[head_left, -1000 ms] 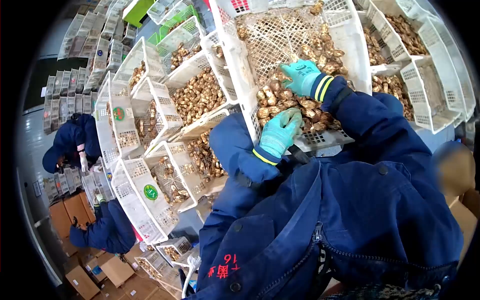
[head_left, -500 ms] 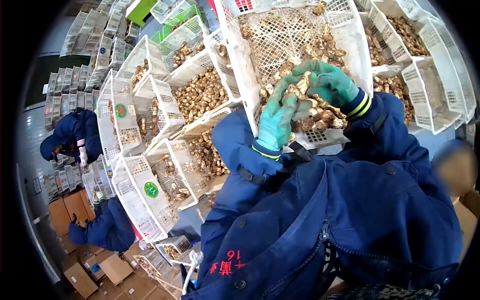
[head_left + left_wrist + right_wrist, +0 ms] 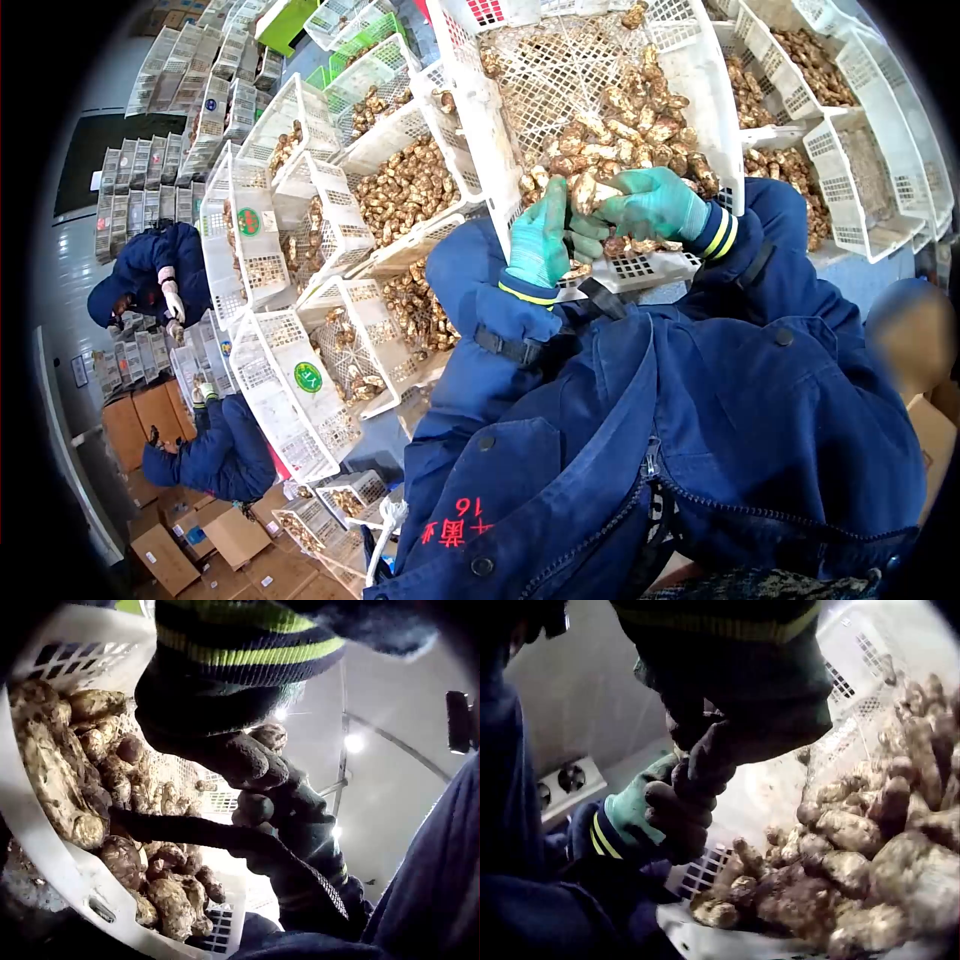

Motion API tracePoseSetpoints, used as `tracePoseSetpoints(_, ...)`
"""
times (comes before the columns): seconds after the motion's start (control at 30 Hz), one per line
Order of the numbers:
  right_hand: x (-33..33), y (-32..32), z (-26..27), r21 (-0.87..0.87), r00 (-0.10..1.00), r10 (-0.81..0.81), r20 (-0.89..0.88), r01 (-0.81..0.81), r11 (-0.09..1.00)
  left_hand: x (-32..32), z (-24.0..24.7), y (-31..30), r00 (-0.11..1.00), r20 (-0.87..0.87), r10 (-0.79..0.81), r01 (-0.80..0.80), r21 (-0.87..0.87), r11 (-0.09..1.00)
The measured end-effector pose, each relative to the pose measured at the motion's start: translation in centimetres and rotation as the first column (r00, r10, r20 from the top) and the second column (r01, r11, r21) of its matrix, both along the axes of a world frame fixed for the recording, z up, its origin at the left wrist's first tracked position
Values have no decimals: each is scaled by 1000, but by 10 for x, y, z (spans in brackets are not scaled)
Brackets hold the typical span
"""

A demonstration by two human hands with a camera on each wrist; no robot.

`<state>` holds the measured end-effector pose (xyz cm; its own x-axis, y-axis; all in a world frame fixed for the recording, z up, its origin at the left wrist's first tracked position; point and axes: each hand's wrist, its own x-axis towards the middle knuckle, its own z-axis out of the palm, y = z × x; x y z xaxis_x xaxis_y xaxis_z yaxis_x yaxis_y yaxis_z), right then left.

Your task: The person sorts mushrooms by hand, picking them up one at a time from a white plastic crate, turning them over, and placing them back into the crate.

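At upper centre, over a white plastic crate (image 3: 722, 95), a green-gloved right hand (image 3: 655, 205) tightly pinches a brown-and-cream mushroom (image 3: 588, 195); the left hand (image 3: 545, 238) curls beside it, grip unclear.

One mushroom (image 3: 588, 193), pale cream with brown patches and a stout body, was held aloft near the near edge of the white crate (image 3: 708, 80); its underside was probably the paler part, though fingers hid much of it. The other mushrooms (image 3: 640, 125), mottled cream and brown (some stubby, some long), lay heaped at many angles, unevenly stacked, from the near edge up toward the crate's right side. One lay apart by the far edge, another near the left edge.
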<state>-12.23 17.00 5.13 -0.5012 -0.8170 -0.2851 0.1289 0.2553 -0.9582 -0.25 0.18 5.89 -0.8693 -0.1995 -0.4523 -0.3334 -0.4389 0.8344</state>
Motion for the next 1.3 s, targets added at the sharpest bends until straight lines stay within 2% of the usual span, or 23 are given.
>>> tracePoseSetpoints(0.03, 0, -1, -5, 19, 931, -119, 346, 120, 993, 0, 6, 1, 999, 46, -3, 7, -71, 997)
tracePoseSetpoints(0.13, -5, 10, -1, -89, 920, -15, 391, 54, 995, -5, -5, -8, 1000, -15, 24, -22, 147, 989)
tracePoseSetpoints(0.17, 1, 13, 14, -88, 915, -62, 399, 106, 990, 0, 4, -3, 988, -153, -12, -15, -173, 985)
tracePoseSetpoints(0.27, 2, 13, 11, -114, 958, 5, 286, 29, 993, -8, 6, 3, 953, -297, 51, -98, -144, 985)
tracePoseSetpoints(0.33, 9, 9, 3, -321, 995, 73, 69, -47, 946, -12, 12, 7, 831, -522, -193, -122, -510, 852)
tracePoseSetpoints(0.37, 12, 7, 1, -413, 995, 89, -46, -100, 905, -11, 13, 7, 871, -467, -150, -23, -345, 939)
tracePoseSetpoints(0.4, 13, 9, 1, -349, 990, 99, 103, -57, 935, -10, 14, 7, 907, -402, -122, 63, -157, 986)
tracePoseSetpoints(0.47, 16, 12, 12, -199, 917, 79, 392, 0, 980, -8, 6, 6, 942, -318, -106, 47, -189, 981)
tracePoseSetpoints(0.5, 16, 9, 6, -124, 902, 25, 431, 32, 992, -7, 1, 5, 956, -276, -96, 39, -205, 978)
tracePoseSetpoints(0.53, 15, 9, 8, -115, 928, 45, 371, -2, 993, -8, 0, 5, 968, -235, -84, 30, -222, 975)
tracePoseSetpoints(0.57, 14, 11, 11, -105, 949, 65, 309, -34, 994, -9, 0, 4, 986, -159, -45, 31, -90, 996)
tracePoseSetpoints(0.67, 11, 13, -11, -183, 996, 93, -19, -94, 979, -11, 3, 13, 981, -187, -59, 27, -168, 985)
tracePoseSetpoints(0.8, 11, 16, -27, -292, 998, 28, -50, -42, 956, -9, 1, 14, 977, -185, -104, 72, -171, 983)
tracePoseSetpoints(0.83, 12, 16, -23, -268, 999, 30, 13, -25, 963, -9, -1, 10, 986, -135, -97, 94, -26, 995)
tracePoseSetpoints(0.93, 13, 13, -2, -70, 967, 34, 251, -17, 997, -13, -12, 12, 961, -226, -157, 100, -245, 964)
tracePoseSetpoints(0.97, 12, 12, 3, 18, 942, 24, 335, -32, 999, -11, -9, 13, 960, -243, -137, 75, -248, 966)
tracePoseSetpoints(1.03, 12, 10, 5, -63, 923, 77, 377, -57, 996, -6, -2, 16, 955, -279, -96, 25, -250, 968)
tracePoseSetpoints(1.1, 8, 14, -3, -165, 916, 88, 391, -24, 986, -3, -2, 6, 984, -155, -91, 58, -205, 977)
tracePoseSetpoints(1.17, -14, 16, -3, -122, 835, 61, 547, 7, 992, 2, 16, -9, 992, 0, -123, 122, -160, 979)
tracePoseSetpoints(1.2, -25, 18, 1, -80, 808, 31, 588, 21, 997, 10, 10, -25, 984, -34, -175, 175, -4, 984)
tracePoseSetpoints(1.23, -23, 19, 28, 38, 939, -85, 333, 76, 996, 19, 3, -40, 973, -62, -224, 231, 150, 961)
tracePoseSetpoints(1.27, -24, 22, 33, 53, 967, -117, 226, 107, 993, 22, 22, -46, 953, 40, -299, 290, 152, 945)
tracePoseSetpoints(1.3, -27, 27, 22, -39, 986, -85, 141, 91, 995, 22, 34, -54, 938, 88, -334, 326, 91, 941)
